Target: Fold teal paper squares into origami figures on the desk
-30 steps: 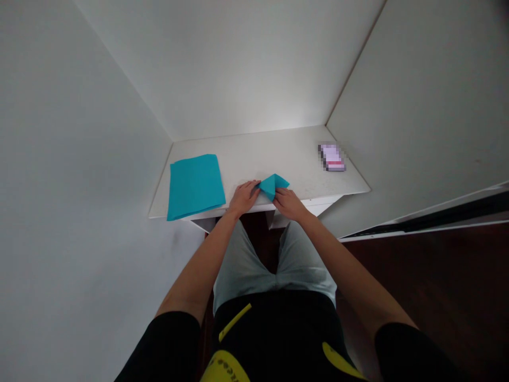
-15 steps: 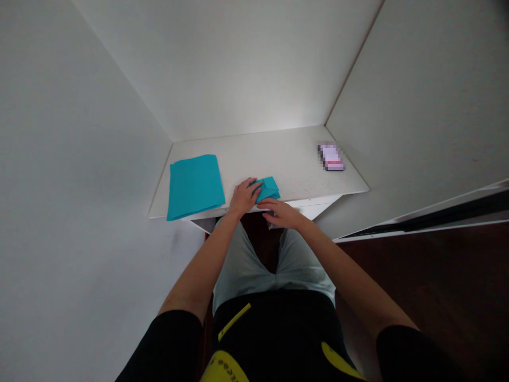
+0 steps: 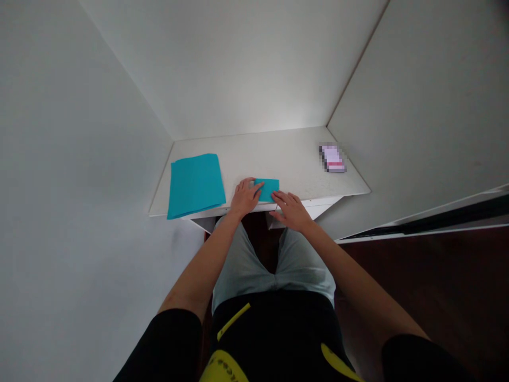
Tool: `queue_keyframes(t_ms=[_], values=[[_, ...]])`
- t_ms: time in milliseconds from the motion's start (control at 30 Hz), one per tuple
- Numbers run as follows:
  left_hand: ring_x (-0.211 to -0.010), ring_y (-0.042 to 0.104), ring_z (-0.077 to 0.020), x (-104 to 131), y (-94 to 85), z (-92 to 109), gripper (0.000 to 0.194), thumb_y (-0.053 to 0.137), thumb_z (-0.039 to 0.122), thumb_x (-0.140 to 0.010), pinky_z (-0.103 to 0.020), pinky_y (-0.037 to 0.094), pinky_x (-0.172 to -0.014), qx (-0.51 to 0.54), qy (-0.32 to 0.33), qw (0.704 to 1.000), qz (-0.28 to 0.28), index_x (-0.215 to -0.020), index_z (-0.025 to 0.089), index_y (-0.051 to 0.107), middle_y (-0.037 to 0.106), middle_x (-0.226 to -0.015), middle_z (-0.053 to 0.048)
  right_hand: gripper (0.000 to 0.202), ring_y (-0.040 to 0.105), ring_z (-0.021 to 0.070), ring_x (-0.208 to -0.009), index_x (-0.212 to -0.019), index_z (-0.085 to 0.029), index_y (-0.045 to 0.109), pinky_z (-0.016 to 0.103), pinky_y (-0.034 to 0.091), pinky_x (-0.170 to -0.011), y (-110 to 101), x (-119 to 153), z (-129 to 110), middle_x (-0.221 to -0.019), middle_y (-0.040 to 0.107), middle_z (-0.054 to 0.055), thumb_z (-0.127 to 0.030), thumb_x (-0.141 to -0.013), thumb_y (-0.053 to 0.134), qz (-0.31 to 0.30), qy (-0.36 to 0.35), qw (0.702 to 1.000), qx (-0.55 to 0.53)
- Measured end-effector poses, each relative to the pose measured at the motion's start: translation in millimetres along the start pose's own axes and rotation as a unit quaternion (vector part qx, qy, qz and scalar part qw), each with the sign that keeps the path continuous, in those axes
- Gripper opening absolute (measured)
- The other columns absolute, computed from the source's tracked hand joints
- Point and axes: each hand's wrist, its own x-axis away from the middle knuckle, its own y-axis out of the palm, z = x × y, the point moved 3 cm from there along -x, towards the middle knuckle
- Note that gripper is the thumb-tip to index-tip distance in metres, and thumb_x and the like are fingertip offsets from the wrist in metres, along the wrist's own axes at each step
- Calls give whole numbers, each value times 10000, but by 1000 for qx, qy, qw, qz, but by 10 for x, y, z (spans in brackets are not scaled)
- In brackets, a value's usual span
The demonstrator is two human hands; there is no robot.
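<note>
A small folded piece of turquoise paper (image 3: 269, 189) lies flat near the front edge of the white desk (image 3: 274, 148). My left hand (image 3: 245, 198) rests at its left side, fingers apart, with a fingertip on the paper. At the lower right corner, the fingertips of my right hand (image 3: 293, 210) touch the paper; its thumb is spread away, off the desk's front edge. Neither hand is closed around the paper. Left of my left hand is a stack of larger turquoise sheets (image 3: 196, 185), jutting slightly past the front edge.
A phone with a blurred screen (image 3: 333, 158) lies at the desk's right end. White walls stand behind the desk and at both sides. My legs (image 3: 238, 265) are under and before the front edge, above a dark reddish floor (image 3: 429, 281).
The small paper's raised flap has come down, and it now looks like a flat rectangle. My right hand has slid right along its lower edge. My left hand stays nearly still.
</note>
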Motion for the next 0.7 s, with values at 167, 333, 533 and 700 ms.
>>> queue_keyframes(t_ms=[167, 333, 533, 700], values=[[-1491, 512, -295, 2, 22, -15, 461, 504, 433, -1112, -484, 388, -1259, 19, 23, 1000, 4, -1536, 316, 642, 626, -1582, -60, 587, 584, 359, -1440, -1534, -224, 632, 574, 429, -1205, -24, 9, -89, -1510, 678, 175, -591, -1081, 566, -6, -33, 999, -25], [-1575, 435, -339, 30, 46, -9, 577, 569, 541, -1063, -531, 333, -1287, -9, 48, 999, -18, -1614, 369, 558, 520, -1703, -16, 526, 619, 294, -1419, -1545, -228, 621, 512, 483, -1186, -5, -199, 2, -1538, 670, 137, -470, -1162, 352, 5, 4, 998, -62], [-1591, 427, -329, 31, 41, 25, 635, 544, 597, -1060, -531, 342, -1280, -40, 34, 998, -22, -1645, 351, 521, 453, -1748, -47, 629, 433, 329, -1607, -1679, -147, 455, 635, 275, -1339, 183, -356, 132, -1728, 454, 167, -442, -1152, 281, -11, 47, 999, 3], [-1615, 400, -328, 48, 13, 48, 640, 556, 607, -1054, -531, 335, -1295, -32, 52, 998, -23, -1644, 360, 525, 414, -1771, -34, 661, 379, 328, -1639, -1719, -153, 386, 657, 224, -1355, 239, -422, 243, -1762, 387, 150, -455, -1151, 235, -16, 58, 998, 17]])
